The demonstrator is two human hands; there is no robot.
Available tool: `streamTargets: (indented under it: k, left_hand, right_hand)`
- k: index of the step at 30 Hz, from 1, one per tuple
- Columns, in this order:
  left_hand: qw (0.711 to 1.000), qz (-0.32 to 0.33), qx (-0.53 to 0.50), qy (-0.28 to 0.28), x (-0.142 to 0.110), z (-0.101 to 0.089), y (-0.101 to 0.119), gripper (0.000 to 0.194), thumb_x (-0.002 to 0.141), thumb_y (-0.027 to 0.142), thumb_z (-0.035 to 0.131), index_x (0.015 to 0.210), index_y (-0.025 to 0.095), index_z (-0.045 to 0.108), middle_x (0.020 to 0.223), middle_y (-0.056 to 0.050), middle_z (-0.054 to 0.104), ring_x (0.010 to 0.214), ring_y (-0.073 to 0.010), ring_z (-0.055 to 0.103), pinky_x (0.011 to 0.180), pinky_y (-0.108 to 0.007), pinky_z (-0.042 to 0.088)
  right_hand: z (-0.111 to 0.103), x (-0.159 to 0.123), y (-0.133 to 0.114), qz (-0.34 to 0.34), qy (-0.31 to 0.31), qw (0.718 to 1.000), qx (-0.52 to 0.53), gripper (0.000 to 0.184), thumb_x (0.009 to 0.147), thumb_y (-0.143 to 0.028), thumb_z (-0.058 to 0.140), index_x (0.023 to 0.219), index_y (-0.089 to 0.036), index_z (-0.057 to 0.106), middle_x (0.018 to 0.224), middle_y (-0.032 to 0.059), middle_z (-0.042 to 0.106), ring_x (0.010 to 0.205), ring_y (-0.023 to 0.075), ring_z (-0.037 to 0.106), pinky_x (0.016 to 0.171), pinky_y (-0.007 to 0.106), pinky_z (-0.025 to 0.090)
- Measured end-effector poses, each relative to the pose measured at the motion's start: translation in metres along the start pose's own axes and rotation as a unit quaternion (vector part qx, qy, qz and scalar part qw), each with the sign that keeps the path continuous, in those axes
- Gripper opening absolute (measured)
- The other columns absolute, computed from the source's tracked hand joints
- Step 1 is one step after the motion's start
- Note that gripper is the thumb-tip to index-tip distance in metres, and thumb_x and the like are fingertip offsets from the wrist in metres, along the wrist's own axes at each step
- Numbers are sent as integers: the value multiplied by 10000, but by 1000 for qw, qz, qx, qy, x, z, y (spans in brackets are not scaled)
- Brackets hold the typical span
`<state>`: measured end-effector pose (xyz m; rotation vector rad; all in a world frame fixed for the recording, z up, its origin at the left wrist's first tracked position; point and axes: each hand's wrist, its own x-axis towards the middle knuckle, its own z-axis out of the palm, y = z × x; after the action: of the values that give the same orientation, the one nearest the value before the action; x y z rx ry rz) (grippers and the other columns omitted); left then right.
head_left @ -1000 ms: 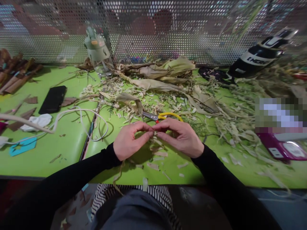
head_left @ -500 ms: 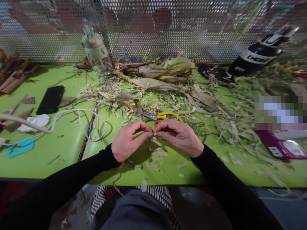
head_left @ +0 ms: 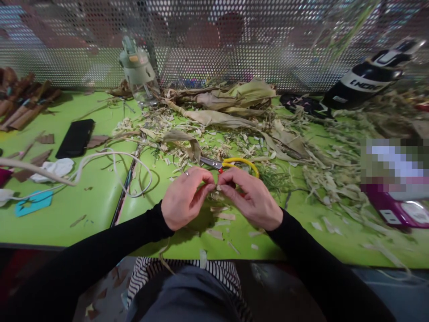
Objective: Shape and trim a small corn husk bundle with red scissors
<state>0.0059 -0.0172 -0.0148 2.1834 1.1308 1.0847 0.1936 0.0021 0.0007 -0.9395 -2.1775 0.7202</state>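
L hand (head_left: 185, 199) + R hand (head_left: 254, 199) both pinching a tiny husk bit (head_left: 217, 188) nr surface (head_left: 83, 194) front edge, scissors (head_left: 214, 163) just behind.

Reads roughly "ENERG" in dark capitals on the white band (head_left: 365, 82) around the black bottle (head_left: 355, 98), before curving out of sight. Shows a pale label (head_left: 341, 99) lower down on the same bottle, too small to make out.
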Motion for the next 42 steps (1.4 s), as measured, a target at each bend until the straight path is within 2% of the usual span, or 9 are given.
streamTargets:
  k: [4, 8, 10, 13, 18, 21, 24, 32, 42]
  left_hand:
    - [1000, -11, -11, 0, 0, 1, 2, 91, 904, 237, 432, 904, 187, 509, 936, -69, 615, 916, -176, 569, 796, -309, 435]
    - [993, -82, -85, -8, 6, 1, -2, 127, 897, 290, 461, 888, 176, 517, 899, -56, 607, 842, -155, 572, 768, -297, 441]
    - [970, -144, -195, -11, 11, 1, -6, 160, 875, 308, 507, 950, 167, 509, 1007, -74, 598, 853, -139, 582, 760, -284, 454]
    - [907, -234, -349, -20, 17, 2, -10, 508, 749, 278, 682, 1162, 183, 403, 1148, -100, 561, 795, -108, 602, 700, -253, 472]
    - [850, -259, -457, -45, 21, 4, -8, 524, 698, 281, 738, 1094, 143, 424, 708, 29, 605, 642, -74, 589, 673, -220, 469]
    - [835, -239, -493, -54, 20, 5, -6, 523, 687, 306, 752, 1070, 155, 430, 660, 54, 599, 582, -56, 568, 635, -204, 464]
    - [828, -223, -509, -81, 18, 6, -7, 520, 690, 320, 752, 1073, 161, 438, 671, 46, 610, 569, -59, 568, 609, -199, 460]
    - [817, -215, -529, -76, 14, 9, -11, 423, 701, 316, 744, 1044, 176, 540, 759, 19, 597, 627, -76, 587, 654, -227, 492]
    - [875, -208, -432, -64, 10, 12, -7, 360, 761, 323, 678, 1060, 169, 549, 854, -10, 590, 675, -91, 620, 658, -230, 512]
  right_hand:
    - [2, -1, 0, -12, -1, 1000, 5, 84, 866, -206, 490, 820, -196, 560, 750, 23, 582, 676, 147, 523, 638, 278, 419]
    - [5, 0, 6, 39, 10, 998, 37, 88, 859, -243, 521, 820, -189, 578, 739, 17, 586, 653, 137, 518, 601, 266, 410]
    - [7, 2, 11, 86, 26, 992, 86, 115, 853, -288, 542, 825, -182, 576, 719, 5, 568, 610, 117, 497, 557, 247, 399]
    - [9, 4, 19, 144, 48, 975, 165, 171, 847, -351, 549, 852, -180, 551, 674, -26, 513, 531, 88, 446, 487, 218, 369]
    - [6, 5, 25, 115, 78, 969, 205, 196, 813, -333, 592, 948, -191, 571, 809, 10, 574, 675, 119, 541, 608, 247, 454]
    - [-2, 4, 23, 81, 25, 960, 268, 369, 798, -326, 617, 1142, -210, 553, 995, 48, 579, 797, 136, 570, 700, 271, 472]
    - [-7, 2, 21, 63, -33, 952, 299, 332, 772, -364, 653, 1054, -192, 624, 1006, 53, 558, 743, 118, 558, 658, 256, 462]
    - [-3, 4, 27, 92, 8, 948, 306, 278, 727, -397, 712, 883, -174, 656, 813, 22, 606, 684, 113, 559, 661, 251, 453]
    - [-13, 5, 24, 84, 3, 976, 200, 209, 807, -354, 608, 840, -158, 674, 760, 22, 597, 623, 106, 541, 587, 236, 436]
